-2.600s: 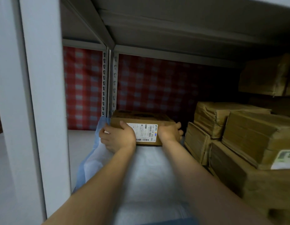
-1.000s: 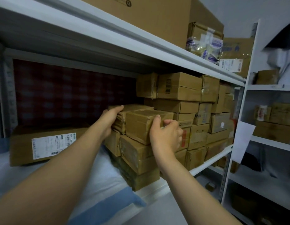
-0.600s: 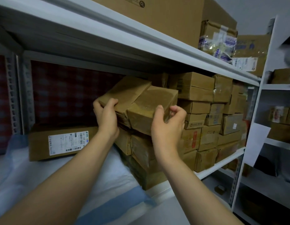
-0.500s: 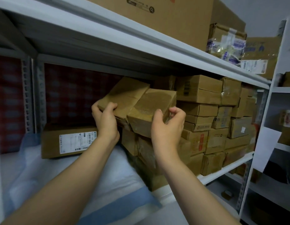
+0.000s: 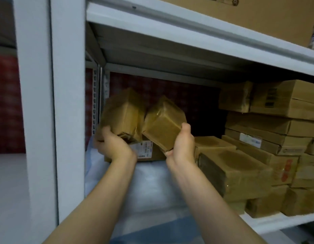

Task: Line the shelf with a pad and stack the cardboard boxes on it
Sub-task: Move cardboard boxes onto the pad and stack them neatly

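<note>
On my feed the left hand (image 5: pixel 115 147) gripped a tape-wrapped cardboard box (image 5: pixel 122 115) from below, fingers curled round its lower left corner. The right hand (image 5: pixel 182 148) clutched a second taped box (image 5: pixel 163 122), thumb up along its right edge and fingers under its bottom. I saw both boxes tilted and held in the air, touching along their inner edges above the pad (image 5: pixel 152 187). That white, blue-edged pad lay across the left part of the shelf (image 5: pixel 276 224). A labelled box (image 5: pixel 147 152) sat flat on the pad at the back, just behind the hands. To the right I saw a stack of boxes (image 5: pixel 240 173) filling the shelf. A grey upright post (image 5: pixel 70 120) stood on the left, and a red checked backing (image 5: pixel 170 92) showed behind.
</note>
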The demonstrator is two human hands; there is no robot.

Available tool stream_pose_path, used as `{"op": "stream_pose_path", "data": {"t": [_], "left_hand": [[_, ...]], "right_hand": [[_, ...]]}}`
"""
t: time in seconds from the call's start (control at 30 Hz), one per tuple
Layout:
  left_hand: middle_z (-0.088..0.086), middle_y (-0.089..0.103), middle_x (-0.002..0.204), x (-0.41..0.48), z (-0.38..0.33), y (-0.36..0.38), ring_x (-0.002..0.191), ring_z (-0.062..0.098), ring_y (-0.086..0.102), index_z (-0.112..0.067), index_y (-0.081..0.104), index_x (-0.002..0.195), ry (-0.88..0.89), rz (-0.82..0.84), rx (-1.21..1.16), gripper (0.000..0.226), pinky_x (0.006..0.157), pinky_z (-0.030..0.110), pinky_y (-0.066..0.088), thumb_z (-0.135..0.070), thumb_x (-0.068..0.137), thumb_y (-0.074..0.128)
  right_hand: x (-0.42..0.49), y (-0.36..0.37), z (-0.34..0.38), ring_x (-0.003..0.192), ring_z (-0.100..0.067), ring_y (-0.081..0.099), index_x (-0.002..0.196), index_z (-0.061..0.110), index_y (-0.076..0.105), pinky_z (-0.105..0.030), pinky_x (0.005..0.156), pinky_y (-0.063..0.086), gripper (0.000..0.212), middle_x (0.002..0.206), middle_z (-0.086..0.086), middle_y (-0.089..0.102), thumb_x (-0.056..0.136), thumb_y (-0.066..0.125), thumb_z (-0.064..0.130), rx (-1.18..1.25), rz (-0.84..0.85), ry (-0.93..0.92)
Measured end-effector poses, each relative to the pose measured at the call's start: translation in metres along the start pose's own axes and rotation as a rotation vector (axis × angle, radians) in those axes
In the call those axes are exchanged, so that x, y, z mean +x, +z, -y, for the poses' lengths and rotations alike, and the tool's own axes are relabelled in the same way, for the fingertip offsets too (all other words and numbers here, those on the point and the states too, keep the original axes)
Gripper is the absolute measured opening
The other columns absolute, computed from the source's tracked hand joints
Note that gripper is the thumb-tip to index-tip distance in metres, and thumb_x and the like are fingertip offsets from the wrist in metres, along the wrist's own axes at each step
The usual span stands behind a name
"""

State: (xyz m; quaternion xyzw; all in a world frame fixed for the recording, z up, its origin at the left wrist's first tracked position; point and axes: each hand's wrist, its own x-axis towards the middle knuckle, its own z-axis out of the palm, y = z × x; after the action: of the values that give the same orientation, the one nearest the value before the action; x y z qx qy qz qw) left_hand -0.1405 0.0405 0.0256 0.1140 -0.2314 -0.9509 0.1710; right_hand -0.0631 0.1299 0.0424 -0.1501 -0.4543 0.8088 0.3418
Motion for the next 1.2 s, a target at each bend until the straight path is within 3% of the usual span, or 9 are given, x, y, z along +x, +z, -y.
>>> {"op": "stream_pose_path", "data": {"t": [0.1,0.23,0.37,0.47,0.8,1.0,1.1,1.2], "left_hand": [[0.007,0.058,0.126,0.003,0.000,-0.001,0.109,0.026,0.062,-0.017,0.049,0.135,-0.015,-0.157,0.020,0.047,0.080,0.033,0.053,-0.031,0.090,0.054],[0.011,0.055,0.129,0.006,-0.002,0.012,0.115,0.028,0.057,-0.014,0.054,0.129,0.171,-0.274,0.181,0.045,0.091,0.037,0.050,-0.029,0.087,0.058],[0.013,0.038,0.141,0.011,0.002,0.041,0.131,0.029,0.039,-0.012,0.047,0.133,0.281,-0.168,0.335,0.051,0.098,0.026,0.039,-0.024,0.087,0.064],[0.013,0.031,0.145,0.023,0.007,0.058,0.135,0.032,0.030,-0.014,0.041,0.136,0.273,-0.078,0.455,0.059,0.110,0.041,0.035,-0.028,0.085,0.066],[0.017,0.028,0.148,0.061,0.023,0.064,0.136,0.036,0.033,-0.013,0.032,0.146,0.227,0.135,0.621,0.071,0.109,0.045,0.037,-0.037,0.088,0.065],[0.021,0.034,0.147,0.082,0.033,0.049,0.134,0.040,0.035,-0.013,0.031,0.148,0.327,0.043,0.913,0.072,0.112,0.049,0.031,-0.048,0.091,0.055],[0.022,0.038,0.147,0.092,0.037,0.039,0.135,0.041,0.036,-0.012,0.033,0.147,0.274,-0.037,1.058,0.075,0.116,0.052,0.024,-0.059,0.091,0.049],[0.019,0.040,0.146,0.099,0.042,0.030,0.133,0.040,0.040,-0.013,0.037,0.145,0.327,0.008,1.051,0.071,0.113,0.053,0.029,-0.059,0.092,0.048]], "right_hand": [[0.019,0.009,-0.017,0.098,-0.027,0.066,0.124,0.022,0.055,-0.046,0.094,0.053,0.046,0.109,-0.007,0.069,0.090,0.047,0.052,0.069,-0.013,0.087],[0.039,0.023,-0.018,0.095,-0.025,0.063,0.115,0.017,0.057,-0.039,0.089,0.051,0.044,0.103,-0.004,0.067,0.088,0.045,0.050,0.000,-0.085,0.006],[0.067,0.041,0.000,0.099,-0.028,0.063,0.121,0.013,0.057,-0.042,0.090,0.053,0.044,0.110,-0.009,0.066,0.092,0.050,0.045,-0.095,-0.120,-0.095],[0.086,0.050,0.008,0.105,-0.029,0.060,0.125,0.014,0.055,-0.042,0.096,0.050,0.046,0.112,-0.006,0.061,0.093,0.053,0.046,-0.211,-0.104,-0.114],[0.134,0.063,-0.017,0.116,-0.035,0.059,0.126,0.011,0.060,-0.031,0.084,0.042,0.048,0.125,-0.014,0.064,0.099,0.043,0.046,-0.410,-0.122,-0.141],[0.145,0.072,-0.039,0.119,-0.041,0.055,0.137,0.013,0.044,-0.047,0.105,0.038,0.059,0.128,-0.020,0.059,0.100,0.023,0.054,-0.736,-0.098,-0.213],[0.155,0.072,-0.051,0.121,-0.040,0.054,0.135,0.006,0.041,-0.046,0.110,0.033,0.058,0.126,-0.023,0.061,0.101,0.025,0.051,-0.833,-0.135,-0.207],[0.162,0.066,-0.060,0.120,-0.041,0.055,0.132,0.004,0.044,-0.045,0.109,0.034,0.058,0.124,-0.023,0.062,0.102,0.025,0.049,-0.837,-0.125,-0.212]]}}
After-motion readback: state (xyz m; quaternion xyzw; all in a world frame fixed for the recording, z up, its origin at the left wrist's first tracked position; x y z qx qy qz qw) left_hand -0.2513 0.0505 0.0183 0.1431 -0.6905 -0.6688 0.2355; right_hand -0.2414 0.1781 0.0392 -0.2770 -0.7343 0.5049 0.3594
